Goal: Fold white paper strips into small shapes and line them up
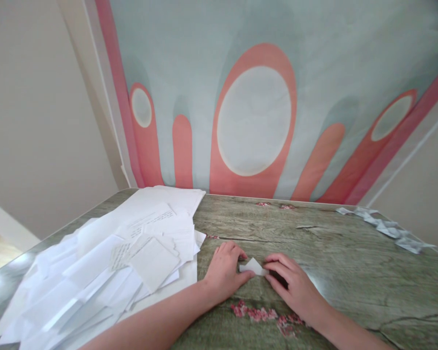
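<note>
A: Position of the small folded paper (253, 267)?
B: It is lying at clock centre, low over the table (364, 277), between both hands, its peak pointing toward twelve.
A: Grip, left hand (224, 272)?
B: It is pinching the paper's nine o'clock end: thumb along the near edge, fingers curling behind, the gap narrow and filled by paper.
A: Right hand (294, 282)?
B: Its fingertips and thumb are closing on the three o'clock corner; the remaining fingers are bending loosely. How firmly it is pressing, I cannot tell.
A: Reason for holding both ends?
B: My judgement: so slight a piece is needing opposed support to stay steady and keep its creases.
A: Outward from there?
B: The printed flowers (257, 313) are showing on the surface at six. A heap of loose paper (157, 262) is spreading at nine, some sheets bearing text, presumably within easy reach of the left hand.
A: Other side?
B: Between two and three, a row of pale folded pieces (386, 226) is lining the edge, seemingly being kept apart from the loose sheets.
A: Beyond?
B: A patterned hanging (190, 73) is covering the background at twelve.
</note>
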Demonstrator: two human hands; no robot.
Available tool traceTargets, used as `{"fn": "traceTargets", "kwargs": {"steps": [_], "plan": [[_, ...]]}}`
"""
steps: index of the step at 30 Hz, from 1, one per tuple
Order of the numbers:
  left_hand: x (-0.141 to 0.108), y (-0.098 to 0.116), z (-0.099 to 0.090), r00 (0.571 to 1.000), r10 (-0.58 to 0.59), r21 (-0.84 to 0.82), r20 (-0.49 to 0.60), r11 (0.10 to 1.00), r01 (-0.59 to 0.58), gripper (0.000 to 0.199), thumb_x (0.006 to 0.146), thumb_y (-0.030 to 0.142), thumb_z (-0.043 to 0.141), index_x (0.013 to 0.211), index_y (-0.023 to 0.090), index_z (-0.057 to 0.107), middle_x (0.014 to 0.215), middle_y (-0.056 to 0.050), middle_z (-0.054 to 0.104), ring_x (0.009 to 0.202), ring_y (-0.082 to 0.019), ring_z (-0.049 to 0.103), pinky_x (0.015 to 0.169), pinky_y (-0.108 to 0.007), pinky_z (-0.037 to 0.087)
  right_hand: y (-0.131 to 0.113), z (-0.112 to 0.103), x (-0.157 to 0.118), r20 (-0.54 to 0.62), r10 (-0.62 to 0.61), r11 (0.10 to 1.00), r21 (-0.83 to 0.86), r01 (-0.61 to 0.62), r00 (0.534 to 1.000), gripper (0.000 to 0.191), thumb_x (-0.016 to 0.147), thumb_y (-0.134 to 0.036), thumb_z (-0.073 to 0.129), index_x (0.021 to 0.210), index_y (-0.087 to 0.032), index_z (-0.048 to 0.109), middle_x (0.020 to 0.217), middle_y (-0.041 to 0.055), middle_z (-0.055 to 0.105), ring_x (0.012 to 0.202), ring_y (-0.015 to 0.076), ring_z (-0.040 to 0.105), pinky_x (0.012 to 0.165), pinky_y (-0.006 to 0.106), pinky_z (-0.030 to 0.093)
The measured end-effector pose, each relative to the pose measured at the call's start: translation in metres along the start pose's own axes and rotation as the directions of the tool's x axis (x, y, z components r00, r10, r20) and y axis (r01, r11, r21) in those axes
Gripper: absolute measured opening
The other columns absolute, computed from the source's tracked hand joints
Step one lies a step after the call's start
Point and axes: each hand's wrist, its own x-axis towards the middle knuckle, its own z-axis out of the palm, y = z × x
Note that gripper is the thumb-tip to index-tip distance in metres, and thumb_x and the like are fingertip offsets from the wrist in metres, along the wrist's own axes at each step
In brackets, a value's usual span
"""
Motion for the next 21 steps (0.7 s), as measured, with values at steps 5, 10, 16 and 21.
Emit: {"fn": "traceTargets", "kwargs": {"steps": [5, 10, 16, 21], "plan": [[-0.0003, 0.0008, -0.0017, 0.999, 0.020, -0.025, 0.025, 0.999, -0.019, 0.025, 0.065, 0.032, 0.073, 0.083, 0.020, 0.061, 0.089, -0.003, 0.054, 0.091, -0.022, 0.050, 0.078, -0.033, 0.038, -0.0041, -0.0029, 0.0007, 0.004, -0.007, 0.999, 0.046, 0.006, 1.000, 0.011, 0.088, -0.020, 0.047, 0.090, -0.022, 0.058, 0.101, 0.0064, 0.056, 0.095, 0.0204, 0.055, 0.082, 0.036, 0.046], [0.0011, 0.0000, -0.0013, 0.998, 0.055, -0.148, 0.012, 0.988, -0.053, 0.012, 0.069, 0.021, 0.069, 0.078, 0.019, 0.061, 0.086, -0.002, 0.055, 0.089, -0.020, 0.051, 0.079, -0.030, 0.039, -0.0038, -0.0038, 0.0000, 0.006, 0.003, 0.997, 0.077, -0.003, 1.000, 0.008, 0.087, -0.019, 0.046, 0.088, -0.022, 0.054, 0.100, 0.0060, 0.056, 0.094, 0.0204, 0.055, 0.081, 0.036, 0.046], [0.0015, 0.0001, -0.0019, 0.994, 0.113, -0.245, 0.011, 0.964, -0.107, 0.007, 0.073, 0.013, 0.063, 0.076, 0.020, 0.063, 0.082, -0.001, 0.056, 0.087, -0.018, 0.052, 0.080, -0.027, 0.040, 0.0016, -0.0023, 0.0007, 0.018, 0.029, 0.988, 0.153, -0.032, 0.999, 0.006, 0.088, -0.021, 0.046, 0.086, -0.022, 0.052, 0.098, 0.0059, 0.055, 0.093, 0.0200, 0.054, 0.080, 0.035, 0.046], [0.0013, 0.0015, -0.0034, 0.994, 0.109, -0.272, -0.005, 0.956, -0.106, 0.008, 0.073, 0.012, 0.063, 0.075, 0.019, 0.064, 0.083, -0.001, 0.057, 0.088, -0.017, 0.052, 0.082, -0.027, 0.040, 0.0025, -0.0019, 0.0008, 0.015, 0.025, 0.986, 0.162, -0.027, 1.000, 0.010, 0.089, -0.024, 0.046, 0.089, -0.022, 0.055, 0.097, 0.0060, 0.056, 0.092, 0.0199, 0.055, 0.080, 0.035, 0.046]]}}
